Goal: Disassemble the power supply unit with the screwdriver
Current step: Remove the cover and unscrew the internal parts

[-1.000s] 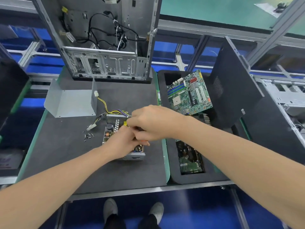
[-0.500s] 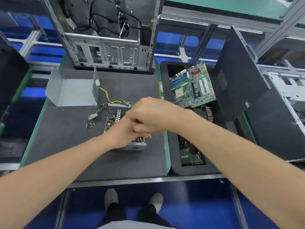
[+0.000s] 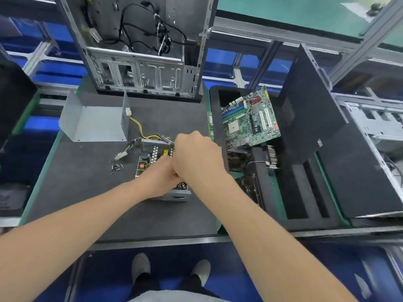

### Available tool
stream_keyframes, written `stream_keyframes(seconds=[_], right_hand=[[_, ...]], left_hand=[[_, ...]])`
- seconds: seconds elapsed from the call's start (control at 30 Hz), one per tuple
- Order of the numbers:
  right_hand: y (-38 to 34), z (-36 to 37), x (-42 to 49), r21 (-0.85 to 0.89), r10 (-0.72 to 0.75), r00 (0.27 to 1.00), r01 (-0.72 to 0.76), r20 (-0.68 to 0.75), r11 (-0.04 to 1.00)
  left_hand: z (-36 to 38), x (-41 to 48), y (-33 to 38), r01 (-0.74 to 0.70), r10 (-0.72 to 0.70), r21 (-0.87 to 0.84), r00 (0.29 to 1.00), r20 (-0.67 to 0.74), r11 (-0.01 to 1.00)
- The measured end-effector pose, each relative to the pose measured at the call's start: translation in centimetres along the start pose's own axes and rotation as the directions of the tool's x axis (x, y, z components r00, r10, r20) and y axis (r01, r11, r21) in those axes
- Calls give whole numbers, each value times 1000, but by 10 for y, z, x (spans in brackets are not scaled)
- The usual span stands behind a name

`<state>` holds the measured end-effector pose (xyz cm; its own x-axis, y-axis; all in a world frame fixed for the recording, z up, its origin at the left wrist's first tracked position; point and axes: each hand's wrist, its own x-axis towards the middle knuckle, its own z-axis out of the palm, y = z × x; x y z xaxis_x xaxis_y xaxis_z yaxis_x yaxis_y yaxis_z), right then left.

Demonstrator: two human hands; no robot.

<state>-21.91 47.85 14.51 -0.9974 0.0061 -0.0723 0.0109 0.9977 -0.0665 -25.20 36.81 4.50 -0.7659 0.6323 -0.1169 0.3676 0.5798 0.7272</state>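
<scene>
Counts around one power supply unit (image 3: 149,160)
Over it, one left hand (image 3: 160,182) and one right hand (image 3: 197,159); behind it, one metal cover (image 3: 96,125) and one computer case (image 3: 141,62); right of it, one motherboard (image 3: 248,118) and one side panel (image 3: 309,110); left of it, two white connectors (image 3: 128,111) and screws (image 3: 116,167) too small to count.

Over the last second the right hand (image 3: 196,159) has rolled at the wrist above the power supply (image 3: 144,164). Its curled fingers and thumb showed along its near edge then, tucked against the left hand (image 3: 160,182). Now its back faces up in a tight fist and those fingers are hidden underneath. The fist also sits further over the left hand, covering more of its knuckles.
</scene>
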Motion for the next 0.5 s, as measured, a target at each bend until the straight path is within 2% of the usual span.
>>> stream_keyframes(seconds=[0.07,0.1,0.17,0.23,0.3,0.33,0.4,0.43,0.47,0.5], right_hand=[[11,-4,4,-69,-227,972,231,61,971],[19,-7,7,-78,-347,933,354,98,932],[39,-16,14,-77,-561,809,580,174,811],[53,-23,17,-82,-697,685,723,211,686],[54,-26,15,-110,-739,640,767,212,632],[52,-25,12,-120,-721,667,744,190,657],[41,-21,6,-63,-541,839,544,56,837],[36,-17,3,-24,-368,929,367,-38,930],[30,-13,0,15,-173,978,176,-113,984],[24,-9,-2,53,-12,989,20,-149,998]], left_hand=[[-1,1,0,-4,5,-23,999,36,1000],[-2,1,1,-9,12,-52,998,58,999],[-2,1,6,-50,58,-98,995,85,994],[-2,0,10,-110,118,-113,990,70,988],[-3,0,9,-112,119,-106,991,65,988],[-4,1,8,-103,109,-95,992,61,990],[-4,1,9,-114,116,-60,993,34,992],[-4,0,11,-145,146,-49,989,7,988],[-5,-1,15,-181,180,-47,983,-21,982],[-6,-2,17,-191,190,-45,981,-30,981]])
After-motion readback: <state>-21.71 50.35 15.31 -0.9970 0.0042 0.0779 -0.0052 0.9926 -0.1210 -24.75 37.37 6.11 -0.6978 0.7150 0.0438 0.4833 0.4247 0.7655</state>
